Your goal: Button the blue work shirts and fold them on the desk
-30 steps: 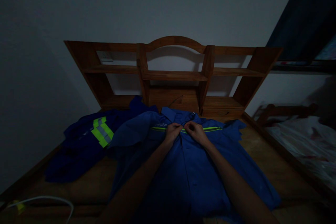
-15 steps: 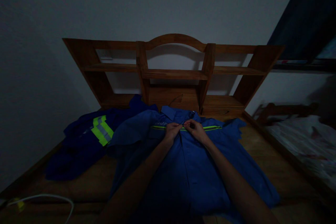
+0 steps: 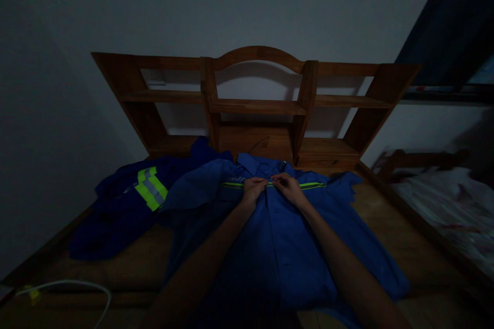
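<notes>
Blue shirt (image 3: pixel 250 252), one, short-sleeved, spread face up on a wooden board surface (image 3: pixel 374 211), collar (image 3: pixel 247 163) toward the shelving, hem toward the wearer of the camera; across the chest, a thin yellow-green stripe (image 3: pixel 313 185), with pale lettering (image 3: pixel 234 179) just above it on the left side, partly covered. Left hand (image 3: pixel 253 191), on the shirt front at the stripe: fingers curled, tips drawn together in a pinch on the cloth of the front opening. Right hand (image 3: pixel 290 188), just beside it across the opening: thumb and forefinger closed to a pinch on the same stretch of cloth, remaining fingers bent — the exact bit held by either is too small and dark to make out. Dark blue garment (image 3: pixel 111 216), one, lying rumpled to the left, partly under the shirt's sleeve, with a yellow-green and grey reflective patch (image 3: pixel 152 190). Wooden shelf unit (image 3: pixel 258 107), arched at the top, standing against a pale wall (image 3: pixel 247 0) behind the clothes. White cable (image 3: pixel 77 282), curved, near left corner, with a yellow tag (image 3: pixel 34 294). Whitish crumpled plastic (image 3: pixel 455 195), far right, beyond the board's raised edge — contents unclear
</notes>
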A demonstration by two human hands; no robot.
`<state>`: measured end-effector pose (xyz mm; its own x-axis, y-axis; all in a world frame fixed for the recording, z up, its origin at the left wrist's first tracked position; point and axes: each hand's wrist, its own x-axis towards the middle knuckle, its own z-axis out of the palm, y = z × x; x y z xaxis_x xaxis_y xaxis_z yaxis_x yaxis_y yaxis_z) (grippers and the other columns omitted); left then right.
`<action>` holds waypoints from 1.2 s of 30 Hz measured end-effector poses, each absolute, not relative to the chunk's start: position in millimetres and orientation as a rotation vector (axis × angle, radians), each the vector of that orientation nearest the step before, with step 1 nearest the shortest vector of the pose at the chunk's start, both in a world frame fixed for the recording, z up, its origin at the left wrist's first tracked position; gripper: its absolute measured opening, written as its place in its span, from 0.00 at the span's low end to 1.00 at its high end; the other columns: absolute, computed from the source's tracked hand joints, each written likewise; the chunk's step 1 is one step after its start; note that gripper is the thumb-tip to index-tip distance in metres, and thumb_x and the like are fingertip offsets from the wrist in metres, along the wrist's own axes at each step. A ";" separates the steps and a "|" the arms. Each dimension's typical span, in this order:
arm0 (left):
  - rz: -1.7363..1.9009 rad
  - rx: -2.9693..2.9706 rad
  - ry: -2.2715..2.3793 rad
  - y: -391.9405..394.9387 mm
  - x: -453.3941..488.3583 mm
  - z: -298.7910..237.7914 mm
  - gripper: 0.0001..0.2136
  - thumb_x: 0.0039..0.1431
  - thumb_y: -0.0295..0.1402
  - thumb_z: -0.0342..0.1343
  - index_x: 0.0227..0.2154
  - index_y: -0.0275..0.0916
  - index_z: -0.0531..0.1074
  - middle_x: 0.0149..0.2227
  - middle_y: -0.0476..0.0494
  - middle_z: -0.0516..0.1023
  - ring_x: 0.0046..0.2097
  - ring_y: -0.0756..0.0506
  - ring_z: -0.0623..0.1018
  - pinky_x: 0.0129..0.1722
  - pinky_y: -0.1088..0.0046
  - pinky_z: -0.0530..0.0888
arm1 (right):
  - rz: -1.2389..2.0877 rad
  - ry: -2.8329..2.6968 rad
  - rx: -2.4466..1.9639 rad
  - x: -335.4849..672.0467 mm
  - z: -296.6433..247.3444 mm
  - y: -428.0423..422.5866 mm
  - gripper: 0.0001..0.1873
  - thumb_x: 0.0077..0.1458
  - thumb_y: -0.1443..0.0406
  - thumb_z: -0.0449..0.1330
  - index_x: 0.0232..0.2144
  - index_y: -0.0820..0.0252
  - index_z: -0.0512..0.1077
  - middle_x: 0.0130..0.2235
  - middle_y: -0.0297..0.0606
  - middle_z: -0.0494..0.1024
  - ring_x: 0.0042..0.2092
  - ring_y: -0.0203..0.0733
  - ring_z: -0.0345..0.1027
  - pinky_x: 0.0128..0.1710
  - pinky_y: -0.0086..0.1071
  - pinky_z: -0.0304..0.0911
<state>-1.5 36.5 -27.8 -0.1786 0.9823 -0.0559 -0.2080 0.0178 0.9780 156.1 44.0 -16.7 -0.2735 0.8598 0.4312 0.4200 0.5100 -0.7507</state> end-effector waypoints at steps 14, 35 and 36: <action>1.453 1.058 1.204 41.7 -0.6 -32.8 0.11 0.39 0.29 0.63 0.29 0.34 0.73 0.25 0.45 0.76 0.25 0.51 0.74 0.24 0.79 0.67 | 0.404 -1.965 -1.098 152.6 -6.4 38.7 0.10 0.58 0.66 0.54 0.38 0.58 0.75 0.37 0.38 0.76 0.40 0.39 0.69 0.42 0.31 0.61; 1.444 1.125 1.238 41.4 -1.0 -36.7 0.13 0.35 0.24 0.63 0.29 0.35 0.72 0.26 0.49 0.73 0.27 0.51 0.73 0.26 0.79 0.68 | 0.585 -1.781 -1.214 146.4 -22.9 44.1 0.11 0.55 0.61 0.54 0.34 0.60 0.73 0.35 0.38 0.76 0.37 0.40 0.69 0.39 0.31 0.62; 1.456 1.144 1.214 41.5 -0.6 -36.5 0.13 0.35 0.24 0.62 0.29 0.35 0.71 0.26 0.49 0.73 0.27 0.51 0.73 0.27 0.79 0.68 | 0.648 -1.759 -1.219 148.2 -26.5 47.6 0.12 0.54 0.59 0.55 0.34 0.61 0.73 0.35 0.38 0.76 0.37 0.40 0.69 0.38 0.31 0.63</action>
